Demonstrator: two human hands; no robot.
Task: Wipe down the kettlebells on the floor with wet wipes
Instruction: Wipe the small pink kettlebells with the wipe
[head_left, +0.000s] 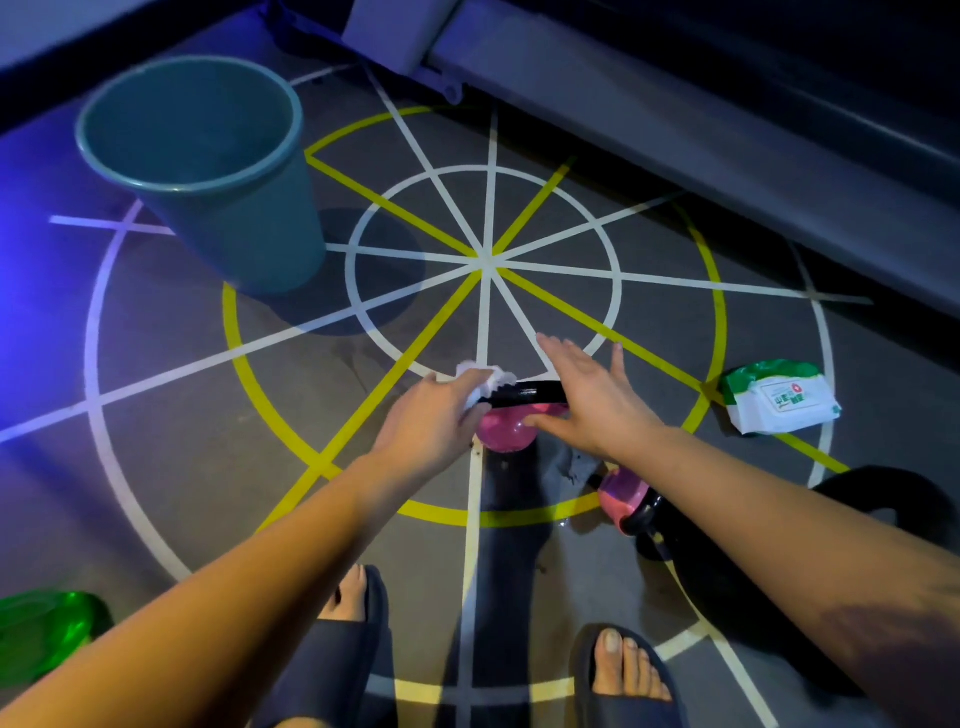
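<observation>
The only print in view sits on the wet wipes pack (753, 415), lying on the floor at the right. Its white front label (785, 401) carries a line of green characters that are too small and blurred to read. Beside them on the label is a small red emblem (798, 388) with a pale mark at its middle, whose shape cannot be told.
</observation>
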